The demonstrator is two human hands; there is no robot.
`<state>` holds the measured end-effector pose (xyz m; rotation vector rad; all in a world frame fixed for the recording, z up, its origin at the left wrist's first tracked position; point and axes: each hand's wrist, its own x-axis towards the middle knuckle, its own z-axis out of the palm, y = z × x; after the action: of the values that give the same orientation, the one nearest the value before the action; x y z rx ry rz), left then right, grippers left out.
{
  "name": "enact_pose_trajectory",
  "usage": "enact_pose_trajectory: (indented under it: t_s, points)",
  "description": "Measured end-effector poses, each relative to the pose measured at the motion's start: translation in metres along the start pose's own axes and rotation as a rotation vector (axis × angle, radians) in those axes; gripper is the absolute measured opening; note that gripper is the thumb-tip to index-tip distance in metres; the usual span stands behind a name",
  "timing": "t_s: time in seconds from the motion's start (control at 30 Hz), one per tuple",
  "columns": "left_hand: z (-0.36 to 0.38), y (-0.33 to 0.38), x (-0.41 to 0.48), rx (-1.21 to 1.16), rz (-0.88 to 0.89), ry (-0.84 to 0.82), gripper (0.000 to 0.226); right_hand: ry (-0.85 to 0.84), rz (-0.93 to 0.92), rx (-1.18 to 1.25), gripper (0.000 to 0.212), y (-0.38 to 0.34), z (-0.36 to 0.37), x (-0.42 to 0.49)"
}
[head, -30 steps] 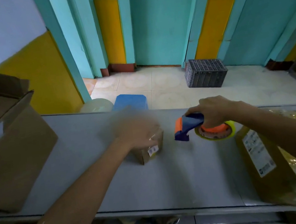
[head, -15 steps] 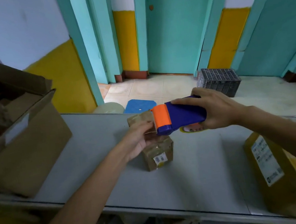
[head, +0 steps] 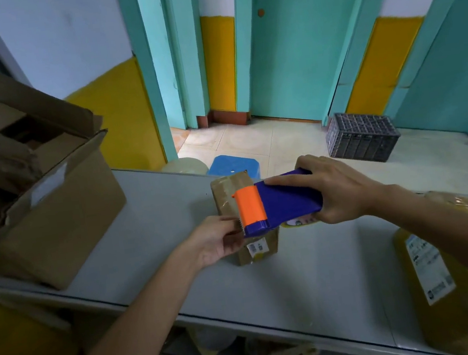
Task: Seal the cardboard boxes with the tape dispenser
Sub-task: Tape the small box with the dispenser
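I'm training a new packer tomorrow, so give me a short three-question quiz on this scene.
1. True or false: the right hand grips the tape dispenser.
2. The left hand holds: A) the small box; B) a grey crate; C) a blue stool.
3. Fill in: the large open box stands on the person's ___ side of the table.
Key: 1 true; 2 A; 3 left.
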<state>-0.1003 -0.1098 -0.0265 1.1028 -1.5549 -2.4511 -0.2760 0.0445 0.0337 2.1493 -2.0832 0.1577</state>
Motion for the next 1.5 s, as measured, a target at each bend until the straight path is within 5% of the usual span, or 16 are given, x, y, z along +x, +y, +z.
enact_pose_trajectory:
  t_s: [0.27, 0.73, 0.97, 1.17, 1.5]
  points:
    - [0.004, -0.012, 0.008, -0.039, 0.049, 0.261, 0.018, -0.036, 0.088, 0.088, 0.083, -0.003, 0.023, -0.002]
    - [-0.020, 0.010, 0.015, 0.272, 0.151, 0.228, 0.006, -0.105, 0.217, 0.169, 0.087, -0.011, 0.020, 0.018]
    - [-0.029, 0.018, 0.008, 0.035, 0.167, 0.137, 0.011, 0.104, 0.078, -0.050, 0.081, -0.017, 0.003, 0.019]
    - [-0.027, 0.018, 0.007, 0.195, 0.364, 0.270, 0.012, 0.059, 0.073, -0.047, 0.083, -0.015, 0.009, 0.009]
    - [-0.064, 0.000, 0.012, 0.240, 0.333, 0.395, 0.007, -0.043, 0.166, -0.033, 0.077, 0.015, 0.010, -0.039]
